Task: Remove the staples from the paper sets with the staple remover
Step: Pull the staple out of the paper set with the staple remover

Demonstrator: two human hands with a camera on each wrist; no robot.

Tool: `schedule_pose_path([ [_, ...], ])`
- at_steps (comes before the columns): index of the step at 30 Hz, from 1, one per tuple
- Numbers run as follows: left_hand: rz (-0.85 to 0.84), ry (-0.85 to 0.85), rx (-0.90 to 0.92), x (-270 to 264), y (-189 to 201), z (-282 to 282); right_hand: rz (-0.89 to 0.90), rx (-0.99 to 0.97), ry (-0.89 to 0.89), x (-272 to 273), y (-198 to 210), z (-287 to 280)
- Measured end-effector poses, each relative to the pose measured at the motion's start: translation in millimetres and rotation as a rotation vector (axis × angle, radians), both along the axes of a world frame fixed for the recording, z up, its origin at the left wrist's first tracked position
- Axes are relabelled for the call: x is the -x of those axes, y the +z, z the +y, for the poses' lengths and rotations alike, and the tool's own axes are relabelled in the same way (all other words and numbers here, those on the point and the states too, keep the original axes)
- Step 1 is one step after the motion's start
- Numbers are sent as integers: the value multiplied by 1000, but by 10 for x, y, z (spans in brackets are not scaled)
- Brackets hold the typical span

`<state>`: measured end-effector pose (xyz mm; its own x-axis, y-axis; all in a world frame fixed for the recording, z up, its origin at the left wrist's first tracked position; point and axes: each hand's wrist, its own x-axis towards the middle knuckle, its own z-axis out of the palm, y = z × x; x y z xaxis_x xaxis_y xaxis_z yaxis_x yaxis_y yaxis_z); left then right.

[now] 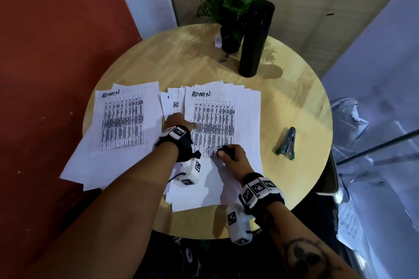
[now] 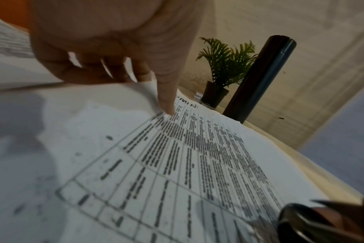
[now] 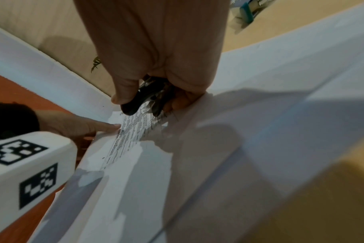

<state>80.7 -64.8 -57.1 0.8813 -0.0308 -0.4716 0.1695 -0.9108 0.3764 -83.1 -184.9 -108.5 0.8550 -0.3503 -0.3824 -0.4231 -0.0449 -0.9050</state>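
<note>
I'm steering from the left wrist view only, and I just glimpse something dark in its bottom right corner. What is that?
Observer: It is the black staple remover, gripped by the right hand and set on the lower part of the paper set.
Operator: Is any other tool on the table?
Observer: Yes, a dark green stapler-like tool lies untouched on the bare table, to the right of the papers.
Operator: More papers anywhere?
Observer: A second pile, headed ADMIN, lies to the left of the left hand.
</note>
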Motion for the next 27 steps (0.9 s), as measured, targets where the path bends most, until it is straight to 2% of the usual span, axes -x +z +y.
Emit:
schedule_pose_path([
  [2,-21,-11,114,-13,6,21,2,-4,1,-2,3,-11],
  [4,74,-14,159,-40,4,60,12,9,6,10,-7,-25],
  [8,323,-47,7,42,-8,195,-3,43,20,27,5,-32],
  [10,377,-49,38,89,-78,269,-9,34,32,17,39,-32],
  [12,334,2,188,149,-167,317,9,17,55,16,65,-40],
  [15,175,72,389,249,-225,325,52,-34,7,-16,155,-126],
  [18,39,54,525,344,-142,340,-42,-14,-30,-187,579,-388],
  [22,-25,127,786,401,136,361,-291,342,151,-616,1459,-795],
  [23,-36,139,843,405,216,363,-287,430,205,-730,1655,-859],
  [25,-71,159,900,403,377,393,-207,486,310,-908,2033,-915],
  [27,-80,159,946,400,438,426,-147,582,441,-1051,2255,-952],
])
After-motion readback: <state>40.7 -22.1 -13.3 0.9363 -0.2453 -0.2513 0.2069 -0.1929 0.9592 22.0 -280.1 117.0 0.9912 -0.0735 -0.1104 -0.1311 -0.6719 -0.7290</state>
